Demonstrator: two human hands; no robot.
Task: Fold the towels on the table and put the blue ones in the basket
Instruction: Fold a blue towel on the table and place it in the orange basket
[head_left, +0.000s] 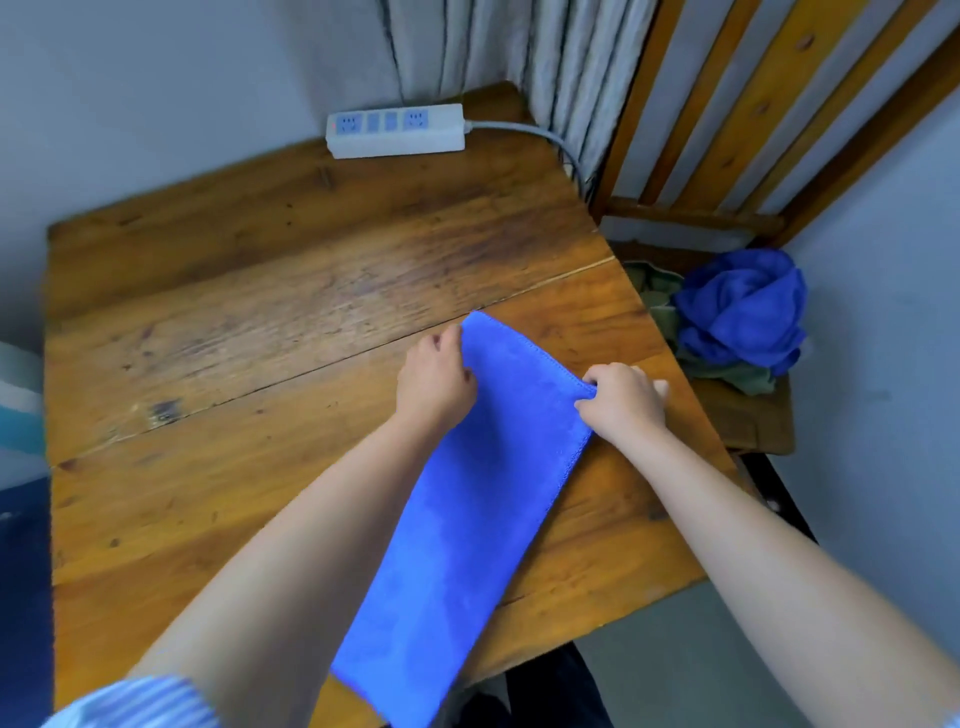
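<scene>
Risk: the long blue towel (467, 499) overhangs the near desk (234, 322) edge; if the far corners are released unevenly, a skewed fold or a slide off is likely.
Left hand (435, 376): closed on the far left corner, pinched.
Right hand (623, 400): closed on the far right corner, knuckles up.
Basket: not identified in view.

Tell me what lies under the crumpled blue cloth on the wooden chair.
The crumpled blue cloth rests on a dull green cloth, which shows at its left and lower edges, on the wooden chair seat. The blue pile hides whatever else lies beneath it.
</scene>
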